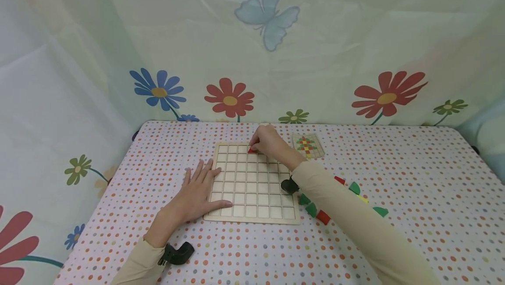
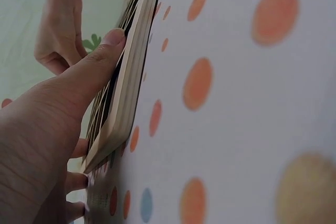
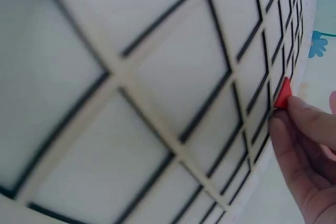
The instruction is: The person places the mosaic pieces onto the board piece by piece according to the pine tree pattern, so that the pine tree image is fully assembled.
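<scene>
A light wooden board with a square grid (image 1: 240, 187) lies on the dotted table. At the grid's far row, my right hand (image 1: 269, 141) pinches a small red piece (image 1: 250, 150) between thumb and fingertips; the right wrist view shows the red piece (image 3: 284, 94) at a cell there, in the right hand's fingers (image 3: 307, 135). My left hand (image 1: 196, 192) lies spread at the board's left side, thumb over the near-left cells. In the left wrist view its thumb (image 2: 89, 72) rests over the board's edge (image 2: 126, 93).
A small pattern card (image 1: 318, 146) with a coloured design lies beyond the board's right corner. Right of the board, partly behind my right sleeve, are loose pieces: green (image 1: 311, 209), red (image 1: 323, 217) and yellow (image 1: 362, 198). A flowered curtain stands behind the table.
</scene>
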Action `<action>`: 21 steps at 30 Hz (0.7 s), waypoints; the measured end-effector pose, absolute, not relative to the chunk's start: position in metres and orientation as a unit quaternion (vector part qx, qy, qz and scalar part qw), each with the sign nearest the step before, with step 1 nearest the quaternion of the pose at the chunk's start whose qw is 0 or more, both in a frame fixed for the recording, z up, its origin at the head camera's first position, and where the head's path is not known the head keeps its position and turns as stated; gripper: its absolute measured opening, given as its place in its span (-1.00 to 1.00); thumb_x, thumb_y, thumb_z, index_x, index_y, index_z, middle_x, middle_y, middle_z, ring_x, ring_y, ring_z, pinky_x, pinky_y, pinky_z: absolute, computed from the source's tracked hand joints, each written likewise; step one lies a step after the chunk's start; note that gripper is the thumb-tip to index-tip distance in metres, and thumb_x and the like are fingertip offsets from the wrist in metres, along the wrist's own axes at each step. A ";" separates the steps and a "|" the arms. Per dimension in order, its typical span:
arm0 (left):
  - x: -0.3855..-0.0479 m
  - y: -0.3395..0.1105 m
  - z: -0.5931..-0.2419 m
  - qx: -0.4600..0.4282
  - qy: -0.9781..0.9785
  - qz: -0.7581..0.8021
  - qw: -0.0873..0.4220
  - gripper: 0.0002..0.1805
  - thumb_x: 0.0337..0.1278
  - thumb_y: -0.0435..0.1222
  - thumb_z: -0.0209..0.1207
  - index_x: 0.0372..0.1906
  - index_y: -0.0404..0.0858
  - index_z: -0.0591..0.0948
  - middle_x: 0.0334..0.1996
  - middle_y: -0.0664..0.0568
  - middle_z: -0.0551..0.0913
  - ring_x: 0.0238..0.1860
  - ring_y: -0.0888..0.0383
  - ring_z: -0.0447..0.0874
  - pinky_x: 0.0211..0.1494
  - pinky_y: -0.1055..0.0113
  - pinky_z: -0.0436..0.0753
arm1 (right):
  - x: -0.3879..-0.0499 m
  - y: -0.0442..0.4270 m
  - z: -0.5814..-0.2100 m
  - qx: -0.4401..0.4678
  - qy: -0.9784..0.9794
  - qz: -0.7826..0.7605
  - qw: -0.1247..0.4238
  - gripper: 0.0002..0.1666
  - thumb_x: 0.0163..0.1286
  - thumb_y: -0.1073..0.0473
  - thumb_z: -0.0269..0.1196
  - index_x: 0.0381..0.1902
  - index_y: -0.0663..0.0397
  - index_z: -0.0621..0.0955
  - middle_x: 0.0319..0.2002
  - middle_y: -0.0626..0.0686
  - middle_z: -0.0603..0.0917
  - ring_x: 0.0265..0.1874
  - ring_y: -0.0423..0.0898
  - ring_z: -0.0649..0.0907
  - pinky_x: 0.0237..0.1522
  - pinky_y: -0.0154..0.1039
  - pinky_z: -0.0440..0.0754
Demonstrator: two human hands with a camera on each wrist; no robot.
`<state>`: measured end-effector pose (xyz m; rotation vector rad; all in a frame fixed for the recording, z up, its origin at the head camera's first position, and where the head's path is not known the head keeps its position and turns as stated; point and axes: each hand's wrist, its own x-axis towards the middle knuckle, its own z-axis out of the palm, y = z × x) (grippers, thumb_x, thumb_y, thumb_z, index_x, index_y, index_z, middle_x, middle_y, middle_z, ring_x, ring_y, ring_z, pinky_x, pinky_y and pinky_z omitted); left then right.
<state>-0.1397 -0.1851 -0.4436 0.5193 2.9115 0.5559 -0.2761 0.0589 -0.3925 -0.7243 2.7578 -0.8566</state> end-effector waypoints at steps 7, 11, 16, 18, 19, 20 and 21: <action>-0.141 -0.184 -0.443 0.167 0.967 0.177 0.075 0.17 0.15 0.41 0.25 0.62 -0.29 0.22 0.68 -0.27 -0.08 0.67 -0.29 -0.27 0.57 -0.42 -0.19 | -0.278 0.050 -0.388 -0.264 0.938 -0.212 0.081 -0.86 0.42 0.44 0.33 -0.20 0.32 0.84 -0.19 0.20 0.84 -0.07 0.08 0.79 -0.01 -0.14 0.75; -0.142 -0.183 -0.442 0.168 0.967 0.178 0.070 0.17 0.15 0.40 0.25 0.62 -0.30 0.24 0.68 -0.28 -0.06 0.67 -0.29 -0.25 0.57 -0.43 -0.18 | -0.276 0.050 -0.386 -0.262 0.940 -0.205 0.080 -0.85 0.43 0.45 0.32 -0.19 0.33 0.83 -0.17 0.21 0.83 -0.05 0.10 0.78 -0.01 -0.16 0.76; -0.140 -0.182 -0.440 0.167 0.966 0.183 0.070 0.17 0.14 0.40 0.26 0.60 -0.31 0.25 0.68 -0.29 -0.06 0.67 -0.30 -0.25 0.57 -0.43 -0.18 | -0.271 0.052 -0.385 -0.266 0.936 -0.215 0.077 -0.85 0.44 0.45 0.32 -0.18 0.35 0.82 -0.17 0.22 0.83 -0.05 0.11 0.78 -0.02 -0.15 0.76; -0.140 -0.183 -0.440 0.165 0.966 0.184 0.074 0.17 0.14 0.41 0.26 0.60 -0.31 0.24 0.68 -0.28 -0.07 0.67 -0.30 -0.26 0.57 -0.43 -0.18 | -0.268 0.053 -0.387 -0.268 0.934 -0.222 0.078 -0.85 0.45 0.45 0.31 -0.17 0.35 0.82 -0.16 0.22 0.83 -0.07 0.10 0.78 -0.05 -0.17 0.76; -0.139 -0.183 -0.440 0.166 0.966 0.184 0.074 0.17 0.15 0.41 0.25 0.60 -0.31 0.25 0.68 -0.29 -0.06 0.67 -0.30 -0.26 0.56 -0.44 -0.18 | -0.266 0.054 -0.387 -0.269 0.932 -0.227 0.080 -0.84 0.45 0.45 0.30 -0.16 0.35 0.82 -0.15 0.23 0.83 -0.09 0.09 0.79 -0.08 -0.19 0.76; -0.139 -0.183 -0.439 0.166 0.966 0.184 0.074 0.17 0.15 0.41 0.25 0.60 -0.32 0.25 0.68 -0.29 -0.06 0.67 -0.31 -0.25 0.56 -0.44 -0.18 | -0.265 0.055 -0.388 -0.271 0.930 -0.233 0.082 -0.83 0.45 0.46 0.29 -0.15 0.36 0.81 -0.15 0.23 0.83 -0.13 0.07 0.79 -0.13 -0.22 0.75; -0.139 -0.184 -0.439 0.164 0.966 0.183 0.074 0.17 0.14 0.42 0.25 0.60 -0.31 0.25 0.68 -0.29 -0.06 0.67 -0.30 -0.25 0.56 -0.44 -0.18 | -0.263 0.055 -0.387 -0.270 0.928 -0.242 0.086 -0.82 0.46 0.47 0.27 -0.12 0.37 0.81 -0.13 0.24 0.82 -0.18 0.06 0.79 -0.17 -0.25 0.73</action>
